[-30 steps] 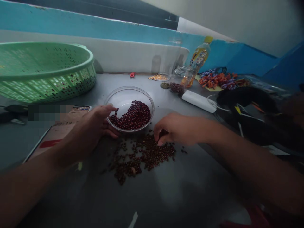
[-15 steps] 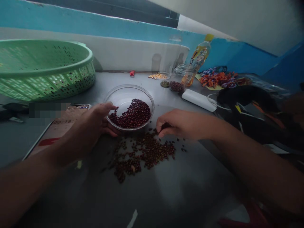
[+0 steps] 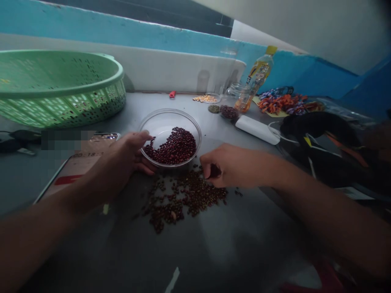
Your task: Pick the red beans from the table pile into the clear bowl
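A clear round bowl (image 3: 169,112) stands on the grey table, partly filled with dark red beans (image 3: 175,146). On its left side my left hand (image 3: 134,156) grips it, thumb at the rim and fingers low against the wall. My right hand (image 3: 222,165) is closed just right of the bowl, over the edge of a loose, mixed spread of beans (image 3: 195,195). Dark red beans show inside its curled fingers; how many is hidden. The spread has red, brown and greenish beans, with one pale piece among them.
A green basket (image 3: 61,95) stands at the back left, near a phone (image 3: 71,167) under my left forearm. Behind the bowl are a red clip-like object (image 3: 172,94), yellow kernels (image 3: 204,99), a clear jar (image 3: 236,95), a yellow-capped bottle (image 3: 259,73) and a white power bank (image 3: 256,129).
My right hand has moved slightly down over the bean spread, its fingers still curled. My left hand stays on the bowl. The whole view has shifted a little.
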Demonstrator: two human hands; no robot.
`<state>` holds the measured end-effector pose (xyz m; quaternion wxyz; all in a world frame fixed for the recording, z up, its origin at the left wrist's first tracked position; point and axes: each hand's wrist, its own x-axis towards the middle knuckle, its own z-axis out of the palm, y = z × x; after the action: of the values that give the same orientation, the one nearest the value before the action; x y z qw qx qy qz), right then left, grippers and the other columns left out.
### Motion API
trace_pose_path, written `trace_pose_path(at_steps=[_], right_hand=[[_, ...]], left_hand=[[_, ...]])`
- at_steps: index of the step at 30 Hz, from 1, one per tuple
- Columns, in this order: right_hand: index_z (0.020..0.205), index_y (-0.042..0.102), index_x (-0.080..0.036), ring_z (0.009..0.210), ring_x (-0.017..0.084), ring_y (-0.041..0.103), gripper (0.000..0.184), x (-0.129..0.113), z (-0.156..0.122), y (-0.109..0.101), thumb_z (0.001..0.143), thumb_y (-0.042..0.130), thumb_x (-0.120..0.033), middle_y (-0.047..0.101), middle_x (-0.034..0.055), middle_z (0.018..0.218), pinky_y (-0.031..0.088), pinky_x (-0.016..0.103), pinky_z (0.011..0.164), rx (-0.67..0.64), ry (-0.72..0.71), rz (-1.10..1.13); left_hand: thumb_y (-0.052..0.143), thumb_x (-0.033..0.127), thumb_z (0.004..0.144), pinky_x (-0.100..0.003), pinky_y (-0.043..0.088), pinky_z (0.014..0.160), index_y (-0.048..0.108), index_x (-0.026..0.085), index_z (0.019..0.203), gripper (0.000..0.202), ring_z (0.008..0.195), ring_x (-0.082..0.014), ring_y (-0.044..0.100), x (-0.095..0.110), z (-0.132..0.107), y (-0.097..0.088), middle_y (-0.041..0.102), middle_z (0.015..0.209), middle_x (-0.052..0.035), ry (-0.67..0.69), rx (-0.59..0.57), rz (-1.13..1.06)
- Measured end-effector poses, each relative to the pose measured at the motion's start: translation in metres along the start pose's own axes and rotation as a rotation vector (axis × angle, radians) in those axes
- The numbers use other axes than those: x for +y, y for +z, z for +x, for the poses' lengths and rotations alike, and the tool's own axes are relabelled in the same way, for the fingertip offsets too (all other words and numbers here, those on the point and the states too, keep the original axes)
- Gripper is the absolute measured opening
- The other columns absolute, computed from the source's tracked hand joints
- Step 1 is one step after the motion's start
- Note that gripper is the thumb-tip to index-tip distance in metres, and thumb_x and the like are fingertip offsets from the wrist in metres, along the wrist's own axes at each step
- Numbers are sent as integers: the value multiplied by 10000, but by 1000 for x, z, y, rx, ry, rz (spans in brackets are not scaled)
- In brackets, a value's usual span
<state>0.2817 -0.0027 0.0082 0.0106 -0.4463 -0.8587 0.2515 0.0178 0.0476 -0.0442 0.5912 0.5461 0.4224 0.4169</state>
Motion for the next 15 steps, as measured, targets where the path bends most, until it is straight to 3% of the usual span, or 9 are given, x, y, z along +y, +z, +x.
trace_pose_path(at_steps=[3, 8, 12, 15], right_hand=[[816, 701, -179, 666, 111, 653, 128, -3, -9, -7, 757, 692, -66, 732, -24, 751, 446, 222, 632, 93, -32, 63], [873, 694, -174, 741, 122, 650, 39, -12, 1, -8, 862, 702, -137, 733, 2, 845, 489, 237, 684, 639, -170, 175], [1010, 753, -162, 967, 185, 669, 104, -7, 24, 1, 972, 662, -194, 772, 60, 1008, 503, 323, 896, 647, -339, -67], [1066, 770, -192, 974, 193, 658, 136, 4, 21, 0, 981, 680, -246, 766, 58, 1051, 500, 358, 920, 795, -366, -40]], left_hand=[[711, 550, 824, -234, 586, 456, 641, 200, 910, 367, 535, -172, 668, 0, 1, 1, 706, 669, -34, -27, 61, 55], [704, 549, 837, -229, 582, 477, 643, 186, 1060, 430, 574, -177, 685, -4, 2, -2, 728, 743, -51, -63, 51, 86], [699, 557, 853, -222, 587, 494, 642, 190, 1103, 448, 587, -171, 690, -8, 4, -5, 731, 759, -48, -78, 48, 84], [685, 591, 866, -225, 594, 490, 649, 199, 1103, 459, 600, -175, 697, -11, 4, -7, 739, 773, -55, -70, 71, 118]])
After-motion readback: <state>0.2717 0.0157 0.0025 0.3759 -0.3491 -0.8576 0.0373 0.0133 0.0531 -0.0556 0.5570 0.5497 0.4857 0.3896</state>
